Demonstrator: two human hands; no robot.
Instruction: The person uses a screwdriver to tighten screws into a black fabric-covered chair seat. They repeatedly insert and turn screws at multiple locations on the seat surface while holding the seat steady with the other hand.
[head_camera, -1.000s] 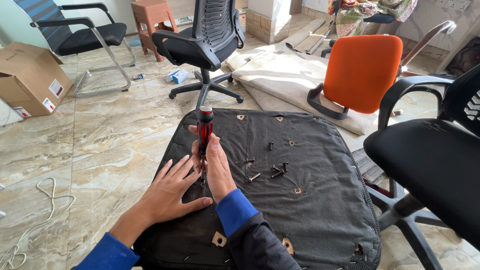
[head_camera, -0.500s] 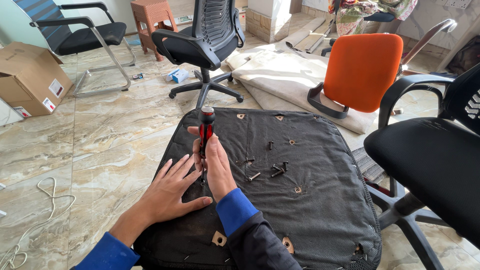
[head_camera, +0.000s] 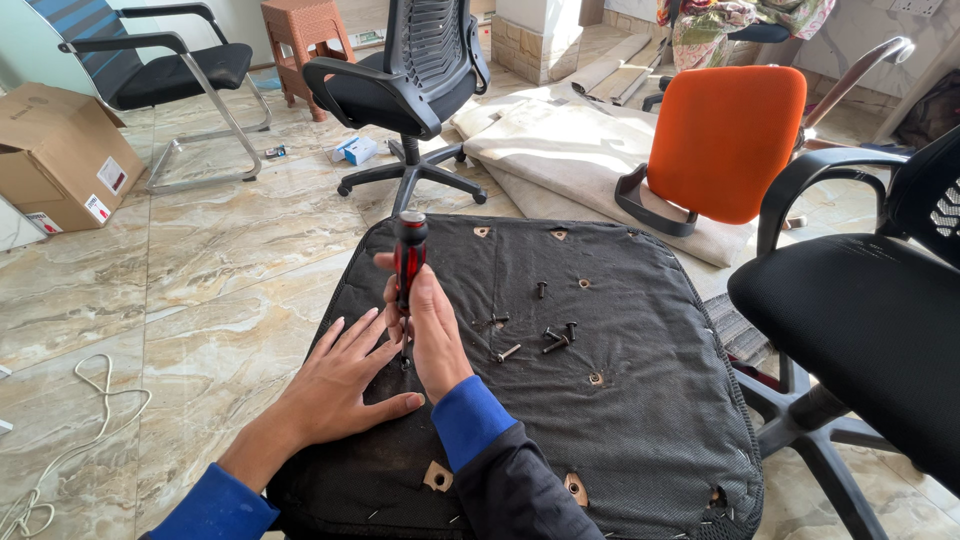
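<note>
An upturned black fabric seat cushion (head_camera: 620, 420) lies on the floor in front of me. My right hand (head_camera: 432, 325) grips a red and black screwdriver (head_camera: 408, 255), held upright with its tip down on the cushion. Beside it my left hand (head_camera: 340, 380) lies flat on the cushion with fingers spread, touching the fabric just left of the screwdriver tip. Several loose dark screws (head_camera: 545, 335) lie on the cushion to the right of my hands.
A black office chair (head_camera: 410, 80) stands beyond the cushion. An orange chair seat (head_camera: 725, 140) leans at the back right, a black armchair (head_camera: 870, 300) at the right. A cardboard box (head_camera: 55, 155) sits at the left, a white cord (head_camera: 80, 420) on the marble floor.
</note>
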